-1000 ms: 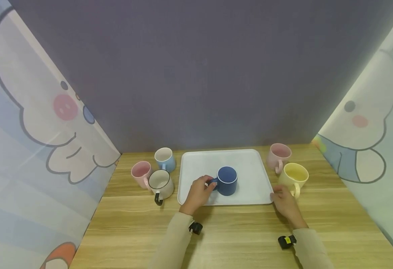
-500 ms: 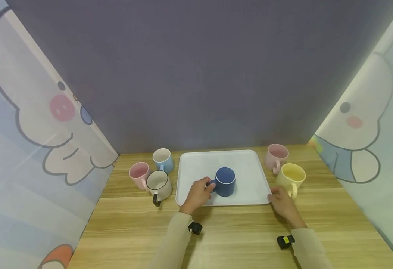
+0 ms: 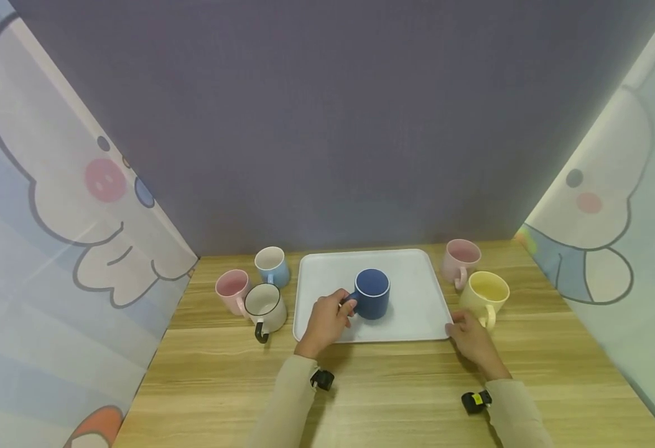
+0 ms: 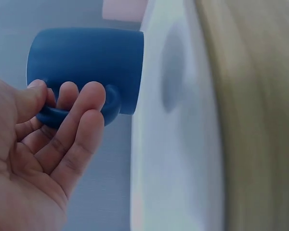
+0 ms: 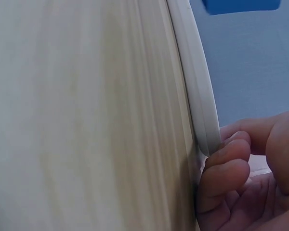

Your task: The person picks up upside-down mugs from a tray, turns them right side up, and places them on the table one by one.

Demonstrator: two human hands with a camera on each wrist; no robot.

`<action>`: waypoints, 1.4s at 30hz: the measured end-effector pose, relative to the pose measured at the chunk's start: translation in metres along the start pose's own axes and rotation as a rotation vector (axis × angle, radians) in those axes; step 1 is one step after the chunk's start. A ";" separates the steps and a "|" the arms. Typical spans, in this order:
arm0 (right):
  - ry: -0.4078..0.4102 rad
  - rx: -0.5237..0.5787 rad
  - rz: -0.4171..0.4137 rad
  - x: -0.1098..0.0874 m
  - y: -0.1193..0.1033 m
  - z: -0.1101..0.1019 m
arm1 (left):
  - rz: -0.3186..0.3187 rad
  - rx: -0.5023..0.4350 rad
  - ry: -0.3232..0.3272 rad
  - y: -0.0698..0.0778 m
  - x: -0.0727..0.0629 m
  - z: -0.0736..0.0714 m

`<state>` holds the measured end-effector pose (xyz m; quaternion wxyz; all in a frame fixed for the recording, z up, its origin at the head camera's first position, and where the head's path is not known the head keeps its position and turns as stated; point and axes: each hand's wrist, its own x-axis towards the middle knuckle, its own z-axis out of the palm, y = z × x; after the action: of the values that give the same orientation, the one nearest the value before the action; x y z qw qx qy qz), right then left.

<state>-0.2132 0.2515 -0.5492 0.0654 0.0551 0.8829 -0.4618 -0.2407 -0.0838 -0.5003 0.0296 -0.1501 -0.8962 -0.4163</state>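
A dark blue mug hangs upright just above the white tray; its shadow lies on the tray in the left wrist view. My left hand grips the mug's handle, thumb on one side and fingers through and around it. At the tray's near right corner, my right hand pinches the rim, its fingers curled beneath the edge in the right wrist view. A yellow mug stands right beside that hand.
Behind the yellow mug is a pink mug. Left of the tray stand another pink mug, a light blue mug and a white mug with a black rim. A dark wall rises behind the wooden table.
The blue mug has risen off the tray and shifted slightly left, held by its handle in my left hand. My right hand stays at the tray corner.
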 end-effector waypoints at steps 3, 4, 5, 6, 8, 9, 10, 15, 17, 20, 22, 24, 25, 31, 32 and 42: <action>0.001 -0.003 0.004 0.000 0.000 0.000 | 0.042 0.003 0.033 0.006 0.001 -0.006; 0.000 -0.004 0.004 0.000 0.001 0.000 | 0.054 0.002 0.044 0.008 0.001 -0.008; -0.001 -0.003 0.005 0.000 0.001 0.000 | 0.068 0.005 0.057 0.010 0.002 -0.010; -0.001 -0.005 0.004 0.000 0.000 0.000 | 0.078 0.005 0.069 0.013 0.002 -0.012; -0.003 -0.005 0.007 0.000 0.000 0.000 | 0.096 0.010 0.090 0.018 0.002 -0.016; -0.003 -0.006 0.006 0.000 0.001 0.000 | 0.100 0.010 0.098 0.020 0.001 -0.019; -0.004 -0.007 0.006 0.000 0.001 0.000 | 0.106 0.009 0.106 0.023 0.001 -0.021; -0.003 -0.006 0.005 0.000 0.000 -0.001 | 0.106 0.006 0.121 0.035 0.002 -0.030; -0.006 -0.004 0.009 0.001 0.000 -0.001 | 0.103 0.009 0.124 0.037 0.003 -0.033; -0.010 -0.002 0.013 0.001 0.001 -0.001 | 0.097 0.012 0.127 0.042 0.003 -0.037; -0.011 0.002 0.013 0.001 0.001 0.000 | 0.094 0.013 0.127 0.044 0.003 -0.040; -0.014 0.007 0.016 0.000 0.001 0.000 | 0.093 0.009 0.130 0.047 0.002 -0.042; -0.016 0.008 0.017 0.000 0.000 0.000 | 0.096 0.009 0.132 0.048 0.002 -0.043; -0.021 0.009 0.025 -0.001 -0.001 0.000 | 0.108 -0.022 0.151 0.051 0.003 -0.047; -0.021 0.009 0.026 0.000 -0.001 0.000 | 0.107 -0.036 0.154 0.051 0.003 -0.047; -0.017 -0.001 0.045 -0.001 -0.001 0.000 | 0.074 -0.416 0.083 0.045 -0.002 -0.039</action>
<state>-0.2122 0.2506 -0.5483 0.0834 0.0709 0.8810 -0.4602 -0.2288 -0.0864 -0.4418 0.0503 -0.1685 -0.7828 -0.5969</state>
